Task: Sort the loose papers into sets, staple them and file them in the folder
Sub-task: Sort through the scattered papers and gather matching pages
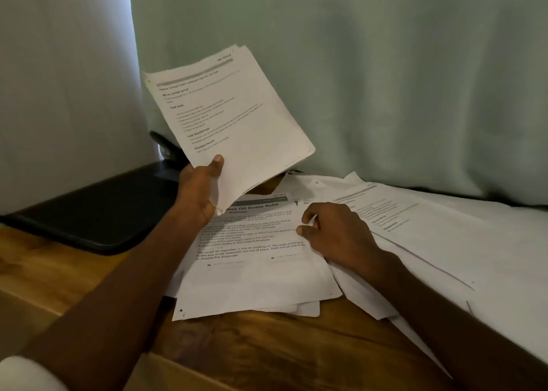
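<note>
Nearest the camera, a pale sleeve edge is seen at the lower left, and from it the left forearm runs up to the left hand. A raised set of papers is pinched by that hand at its lower corner, thumb on the printed face, the sheets tilted up in front of the curtain. The right hand is laid on the loose papers spread over the wooden table, its fingers curled at the edge of the top sheet (whether that sheet is truly pinched or only touched cannot be told). More sheets are fanned out to the right. The black folder lies closed at the left, and a dark object that is probably the stapler stands behind it, half hidden by the raised set.

Several risks are judged from this. The raised set is held by one corner only, so sheets could fan out or slip loose. A sheet drawn from the overlapped pile could drag its neighbours along, and pages of different sets could be mixed. The sheets overhanging the table's near edge could be swept off by the right forearm.
</note>
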Action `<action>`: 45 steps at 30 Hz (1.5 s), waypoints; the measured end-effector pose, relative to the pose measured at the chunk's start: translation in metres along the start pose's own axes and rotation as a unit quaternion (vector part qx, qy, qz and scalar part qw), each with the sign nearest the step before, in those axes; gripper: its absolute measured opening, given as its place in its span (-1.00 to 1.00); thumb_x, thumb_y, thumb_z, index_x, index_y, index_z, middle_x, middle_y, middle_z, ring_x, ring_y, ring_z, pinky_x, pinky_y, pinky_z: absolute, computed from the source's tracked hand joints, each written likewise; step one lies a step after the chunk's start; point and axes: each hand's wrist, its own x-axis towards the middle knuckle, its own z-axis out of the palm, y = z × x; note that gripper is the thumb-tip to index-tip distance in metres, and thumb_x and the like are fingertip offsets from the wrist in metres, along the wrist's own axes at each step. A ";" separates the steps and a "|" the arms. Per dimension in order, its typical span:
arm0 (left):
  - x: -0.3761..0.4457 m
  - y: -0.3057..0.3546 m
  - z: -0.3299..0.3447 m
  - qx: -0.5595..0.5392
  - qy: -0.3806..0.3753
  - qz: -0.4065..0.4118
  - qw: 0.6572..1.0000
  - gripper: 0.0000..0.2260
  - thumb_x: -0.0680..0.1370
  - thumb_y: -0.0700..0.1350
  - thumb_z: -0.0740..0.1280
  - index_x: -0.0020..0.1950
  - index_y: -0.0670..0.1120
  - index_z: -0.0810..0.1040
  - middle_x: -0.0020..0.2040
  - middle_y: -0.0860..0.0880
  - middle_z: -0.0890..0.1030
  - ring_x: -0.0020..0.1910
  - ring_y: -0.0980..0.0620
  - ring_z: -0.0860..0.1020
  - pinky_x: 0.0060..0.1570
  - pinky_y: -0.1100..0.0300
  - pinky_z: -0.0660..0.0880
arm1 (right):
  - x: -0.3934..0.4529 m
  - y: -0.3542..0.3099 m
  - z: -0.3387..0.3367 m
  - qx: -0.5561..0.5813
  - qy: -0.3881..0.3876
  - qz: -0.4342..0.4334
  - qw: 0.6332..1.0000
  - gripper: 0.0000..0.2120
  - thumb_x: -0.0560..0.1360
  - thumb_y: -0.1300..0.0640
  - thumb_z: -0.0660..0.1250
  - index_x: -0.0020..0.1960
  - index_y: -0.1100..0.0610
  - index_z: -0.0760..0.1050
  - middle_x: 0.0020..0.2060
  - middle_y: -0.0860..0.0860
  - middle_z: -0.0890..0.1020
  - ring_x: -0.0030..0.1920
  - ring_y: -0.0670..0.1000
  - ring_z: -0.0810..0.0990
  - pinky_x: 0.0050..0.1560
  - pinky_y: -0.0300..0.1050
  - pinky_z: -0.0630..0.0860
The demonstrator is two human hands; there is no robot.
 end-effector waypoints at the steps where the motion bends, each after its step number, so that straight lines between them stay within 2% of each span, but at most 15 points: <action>1: 0.000 0.000 0.000 0.003 0.001 0.002 1.000 -0.65 0.62 -0.23 0.41 0.40 -0.07 0.54 0.23 -0.07 0.68 0.20 -0.15 0.64 0.20 -0.20 0.59 | -0.001 0.000 -0.001 0.002 0.013 0.006 1.000 -0.69 0.55 -0.26 0.36 0.14 -0.07 0.58 -0.09 -0.12 0.62 -0.06 -0.06 0.59 -0.11 -0.14 0.38; 6: 0.000 0.000 -0.002 0.005 -0.015 0.010 1.000 -0.70 0.61 -0.20 0.42 0.34 -0.04 0.58 0.21 -0.06 0.70 0.21 -0.16 0.64 0.25 -0.26 0.55 | -0.006 -0.003 0.008 -0.021 0.004 -0.002 1.000 -0.43 0.40 -0.50 0.33 0.16 -0.08 0.53 0.02 -0.14 0.57 -0.08 -0.08 0.48 -0.15 -0.10 0.36; 8: 0.000 0.000 -0.002 -0.015 -0.045 0.004 0.999 -0.70 0.61 -0.20 0.41 0.35 -0.05 0.57 0.24 -0.09 0.69 0.24 -0.19 0.63 0.25 -0.26 0.55 | -0.005 -0.003 0.011 0.000 0.001 0.004 1.000 -0.50 0.42 -0.45 0.36 0.15 -0.12 0.51 -0.03 -0.19 0.52 -0.01 -0.07 0.55 -0.14 -0.11 0.37; 10: -0.001 -0.001 -0.003 -0.012 -0.078 0.000 0.997 -0.66 0.60 -0.20 0.41 0.38 -0.09 0.56 0.26 -0.12 0.68 0.25 -0.19 0.63 0.23 -0.20 0.57 | -0.002 -0.003 0.007 0.100 0.047 0.032 0.993 -0.71 0.50 -0.31 0.37 0.01 -0.12 0.54 -0.16 -0.25 0.56 -0.07 -0.09 0.61 -0.20 -0.14 0.41; 12: -0.003 -0.002 -0.001 -0.004 -0.118 -0.006 0.993 -0.60 0.55 -0.18 0.42 0.40 -0.13 0.55 0.29 -0.15 0.66 0.25 -0.17 0.64 0.22 -0.15 0.58 | 0.005 -0.001 -0.004 0.243 0.136 0.058 0.959 -0.78 0.60 -0.07 0.32 -0.18 -0.04 0.56 -0.33 -0.15 0.62 -0.22 -0.05 0.62 -0.28 -0.16 0.40; 14: -0.005 -0.003 0.002 0.003 -0.152 -0.010 0.988 -0.56 0.51 -0.18 0.43 0.39 -0.17 0.55 0.28 -0.17 0.66 0.23 -0.16 0.65 0.15 -0.08 0.63 | 0.008 0.002 -0.022 0.393 0.200 0.094 0.893 -0.72 0.64 0.11 0.24 -0.21 0.04 0.61 -0.34 -0.05 0.68 -0.28 -0.01 0.63 -0.28 -0.15 0.40; 16: -0.008 -0.004 0.003 0.012 -0.172 -0.007 0.985 -0.59 0.50 -0.21 0.42 0.36 -0.20 0.57 0.23 -0.17 0.68 0.16 -0.13 0.69 0.03 0.01 0.68 | 0.009 0.005 -0.041 0.525 0.174 0.130 0.823 -0.69 0.67 0.04 0.20 -0.07 0.06 0.68 -0.20 -0.01 0.75 -0.23 -0.01 0.67 -0.24 -0.12 0.45; 18: -0.010 -0.005 0.005 0.026 -0.182 -0.008 0.983 -0.63 0.51 -0.24 0.41 0.32 -0.22 0.58 0.20 -0.19 0.70 0.10 -0.13 0.71 -0.05 0.05 0.69 | 0.011 0.015 -0.053 0.587 0.098 0.134 0.792 -0.59 0.69 -0.15 0.16 0.06 0.06 0.70 -0.08 0.01 0.76 -0.11 0.01 0.72 -0.09 -0.02 0.54; 21: -0.013 -0.006 0.007 0.058 -0.181 -0.010 0.982 -0.70 0.55 -0.30 0.40 0.29 -0.24 0.60 0.18 -0.20 0.70 0.07 -0.13 0.72 -0.05 0.04 0.68 | 0.012 0.024 -0.057 0.609 0.044 0.083 0.788 -0.59 0.60 -0.22 0.27 0.15 0.05 0.69 0.00 0.02 0.76 0.00 0.03 0.73 -0.01 0.01 0.65; 24: -0.016 -0.006 0.011 0.092 -0.182 -0.011 0.979 -0.69 0.54 -0.29 0.43 0.28 -0.21 0.62 0.17 -0.19 0.71 0.13 -0.20 0.69 0.17 -0.11 0.60 | 0.010 0.022 -0.052 0.591 0.075 0.045 0.802 -0.87 0.59 0.10 0.41 0.09 0.05 0.70 -0.03 0.01 0.76 -0.02 0.02 0.74 -0.14 -0.20 0.64; 27: -0.014 -0.003 0.012 0.088 -0.188 -0.015 0.978 -0.68 0.54 -0.30 0.42 0.30 -0.21 0.62 0.19 -0.19 0.70 0.16 -0.22 0.68 0.22 -0.12 0.57 | 0.010 0.024 -0.049 0.587 0.123 0.058 0.798 -0.85 0.53 0.25 0.48 0.08 0.13 0.70 -0.06 0.01 0.77 -0.05 0.00 0.75 -0.15 -0.25 0.63; 31: -0.013 -0.004 0.013 0.073 -0.198 -0.022 0.977 -0.71 0.56 -0.31 0.39 0.28 -0.19 0.64 0.20 -0.21 0.69 0.11 -0.21 0.67 0.15 -0.07 0.58 | 0.010 0.028 -0.047 0.602 0.146 0.062 0.782 -0.71 0.42 0.23 0.59 0.13 0.13 0.70 -0.04 -0.03 0.77 -0.05 -0.07 0.75 -0.18 -0.32 0.61; 36: -0.014 -0.008 0.011 0.101 -0.182 0.025 0.978 -0.60 0.39 -0.11 0.57 0.22 -0.09 0.68 0.14 -0.10 0.73 0.09 -0.11 0.72 0.09 -0.04 0.61 | 0.009 0.026 -0.048 0.616 0.156 0.039 0.771 -0.62 0.36 0.15 0.63 0.15 0.05 0.68 -0.02 -0.08 0.76 -0.03 -0.10 0.74 -0.18 -0.36 0.59; 40: -0.012 -0.009 0.011 0.107 -0.142 0.051 0.983 -0.62 0.33 -0.12 0.60 0.13 -0.06 0.70 0.04 -0.04 0.76 -0.03 -0.02 0.74 -0.15 0.13 0.65 | 0.010 0.026 -0.048 0.628 0.145 0.031 0.764 -0.65 0.39 0.11 0.61 0.15 -0.02 0.66 0.01 -0.11 0.76 0.00 -0.13 0.73 -0.16 -0.38 0.59; 45: -0.015 -0.010 0.013 0.088 -0.125 0.041 0.987 -0.60 0.33 -0.13 0.59 0.16 -0.07 0.69 0.05 -0.05 0.76 -0.02 -0.04 0.74 -0.06 0.06 0.63 | 0.012 0.026 -0.044 0.654 0.153 0.042 0.739 -0.65 0.44 0.12 0.57 0.18 -0.10 0.60 0.02 -0.17 0.74 0.02 -0.18 0.70 -0.12 -0.42 0.56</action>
